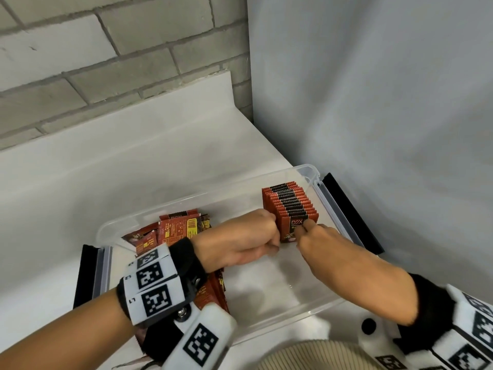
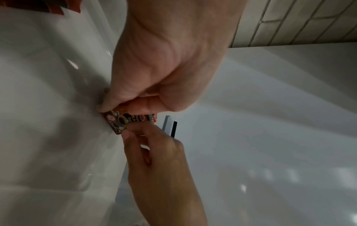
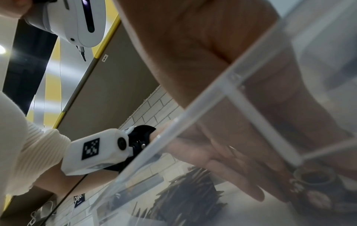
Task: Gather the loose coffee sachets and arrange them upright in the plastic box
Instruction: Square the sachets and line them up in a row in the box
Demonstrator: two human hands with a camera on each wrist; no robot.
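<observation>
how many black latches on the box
2. One black latch sits on the clear plastic box's far right end, the other black latch on its near left end; none seems hidden.

Even bright head view; dim, blurred wrist views, edges warped
</observation>
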